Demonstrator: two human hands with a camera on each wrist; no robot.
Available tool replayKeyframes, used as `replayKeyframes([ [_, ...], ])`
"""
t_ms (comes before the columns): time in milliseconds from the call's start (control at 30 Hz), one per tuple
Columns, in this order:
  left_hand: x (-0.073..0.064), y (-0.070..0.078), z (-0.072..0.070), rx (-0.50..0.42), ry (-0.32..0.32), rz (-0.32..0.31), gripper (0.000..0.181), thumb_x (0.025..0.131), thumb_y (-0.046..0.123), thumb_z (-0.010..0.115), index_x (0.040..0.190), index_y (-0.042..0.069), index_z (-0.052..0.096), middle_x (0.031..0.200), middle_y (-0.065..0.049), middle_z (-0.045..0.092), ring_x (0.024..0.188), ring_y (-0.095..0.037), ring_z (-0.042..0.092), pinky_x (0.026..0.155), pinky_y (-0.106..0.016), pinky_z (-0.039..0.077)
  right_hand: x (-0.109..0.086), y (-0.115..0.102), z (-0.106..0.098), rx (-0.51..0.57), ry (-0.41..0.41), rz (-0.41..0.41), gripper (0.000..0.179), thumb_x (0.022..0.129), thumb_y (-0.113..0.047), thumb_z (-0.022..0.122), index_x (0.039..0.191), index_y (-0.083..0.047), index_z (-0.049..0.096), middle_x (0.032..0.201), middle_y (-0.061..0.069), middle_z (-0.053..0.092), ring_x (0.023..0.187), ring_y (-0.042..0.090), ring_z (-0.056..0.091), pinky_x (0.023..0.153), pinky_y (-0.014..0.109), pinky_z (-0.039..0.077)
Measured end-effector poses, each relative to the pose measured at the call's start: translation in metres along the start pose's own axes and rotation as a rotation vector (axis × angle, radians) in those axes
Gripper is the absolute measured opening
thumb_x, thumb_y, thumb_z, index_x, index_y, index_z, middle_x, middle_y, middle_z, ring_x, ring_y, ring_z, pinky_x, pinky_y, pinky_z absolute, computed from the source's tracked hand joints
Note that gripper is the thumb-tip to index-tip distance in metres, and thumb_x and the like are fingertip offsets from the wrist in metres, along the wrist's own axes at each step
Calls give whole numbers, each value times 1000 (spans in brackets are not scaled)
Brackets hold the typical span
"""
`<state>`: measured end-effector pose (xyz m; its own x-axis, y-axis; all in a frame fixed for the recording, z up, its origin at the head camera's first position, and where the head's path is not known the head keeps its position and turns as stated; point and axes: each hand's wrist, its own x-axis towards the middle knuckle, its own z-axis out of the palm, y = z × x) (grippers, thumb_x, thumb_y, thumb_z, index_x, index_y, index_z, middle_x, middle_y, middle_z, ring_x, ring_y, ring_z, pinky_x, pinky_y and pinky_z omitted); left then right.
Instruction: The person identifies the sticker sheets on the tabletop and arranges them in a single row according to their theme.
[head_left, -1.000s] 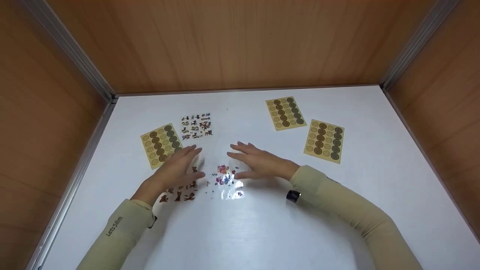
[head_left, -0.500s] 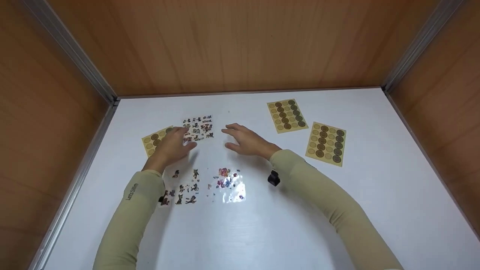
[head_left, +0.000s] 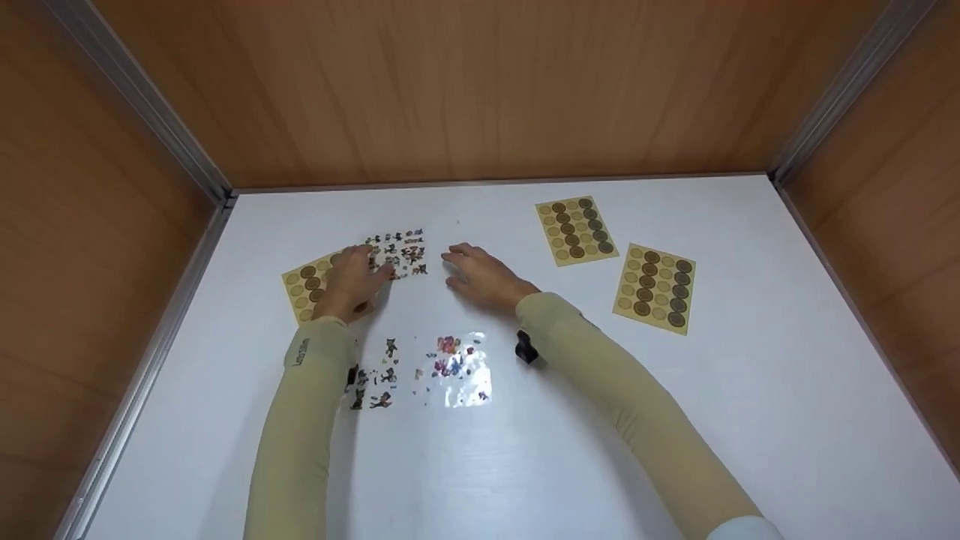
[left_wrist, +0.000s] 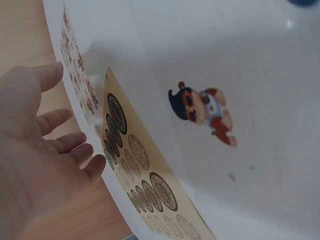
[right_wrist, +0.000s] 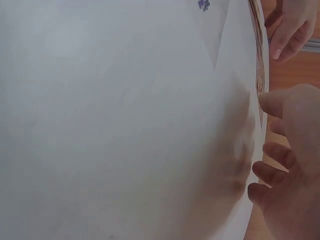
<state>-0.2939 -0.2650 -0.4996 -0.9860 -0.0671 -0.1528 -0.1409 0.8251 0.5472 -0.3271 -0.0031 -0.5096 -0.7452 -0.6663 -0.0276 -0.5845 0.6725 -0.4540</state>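
My left hand [head_left: 352, 281] is held over the right part of a yellow sheet of round stickers [head_left: 300, 292], hiding some of it. Its fingertips and thumb overlap the left edge of a clear sheet of small cartoon stickers [head_left: 405, 255]; whether they touch it I cannot tell. In the left wrist view the fingers [left_wrist: 67, 142] are loosely bent around nothing, and a cartoon figure sticker [left_wrist: 205, 107] lies closer to the camera. To the right of that clear sheet, my right hand [head_left: 484, 277] has relaxed fingers and holds nothing, its shadow falling on the white table.
Nearer the front lie two more clear sticker sheets, one with cartoon figures [head_left: 382, 379] partly under the left sleeve, one with colourful stickers [head_left: 457, 367]. Two yellow round-sticker sheets [head_left: 576, 231] [head_left: 654, 289] lie at the right. Wooden panels [head_left: 480, 90] enclose the table.
Both hands have moved away from the front clear sheets toward the back clear sheet. Over the last half second the left hand shifted slightly right and the right hand slightly left. The sheets appear unmoved.
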Motion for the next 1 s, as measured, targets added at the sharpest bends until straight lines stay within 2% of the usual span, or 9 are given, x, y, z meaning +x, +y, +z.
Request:
replayKeyframes([
  [167,7,4,12,-18,25,-23,62,103,38,56,153,3,41,151,-23,42,137,-46,35,113,-61,32,3,0,-4,-22,-20,4,52,108,-28,50,155,-8,41,163,8,32,151,22,26,123,33,20],
  [267,10,3,14,0,46,-26,62,102,38,56,152,3,42,149,-23,44,137,-46,34,114,-63,28,7,-5,-5,-51,-34,-12,52,108,-28,49,155,-7,41,164,9,31,152,21,24,123,32,19],
  [433,8,-1,14,40,60,-12,73,102,41,55,156,-1,29,157,-27,33,146,-47,21,119,-65,5,12,-14,-5,-95,-54,-51,52,108,-28,49,155,-8,41,165,9,28,153,25,21,124,34,15],
  [533,8,0,14,41,43,-4,77,103,43,53,158,-2,24,160,-27,28,148,-46,18,119,-64,-2,13,-15,-4,-132,-53,-58,51,108,-27,49,155,-8,41,165,10,29,153,27,22,125,36,14],
  [800,4,2,8,22,-29,-45,82,105,49,45,162,3,7,168,-22,6,153,-41,1,118,-66,-8,15,-14,4,-136,-70,-28,55,110,-33,43,159,-11,34,167,8,23,154,29,17,125,44,10],
  [867,4,2,8,12,-44,-57,82,105,50,43,163,4,5,168,-21,3,154,-41,-1,118,-66,-8,15,-14,6,-141,-82,-22,56,110,-36,42,159,-12,32,168,7,21,154,29,14,125,46,10],
  [1000,5,1,10,3,-72,-41,82,106,47,41,161,0,3,167,-24,0,153,-42,-3,116,-66,-13,17,-15,9,-151,-112,-43,56,110,-38,40,160,-13,33,168,5,21,155,28,12,125,48,9],
])
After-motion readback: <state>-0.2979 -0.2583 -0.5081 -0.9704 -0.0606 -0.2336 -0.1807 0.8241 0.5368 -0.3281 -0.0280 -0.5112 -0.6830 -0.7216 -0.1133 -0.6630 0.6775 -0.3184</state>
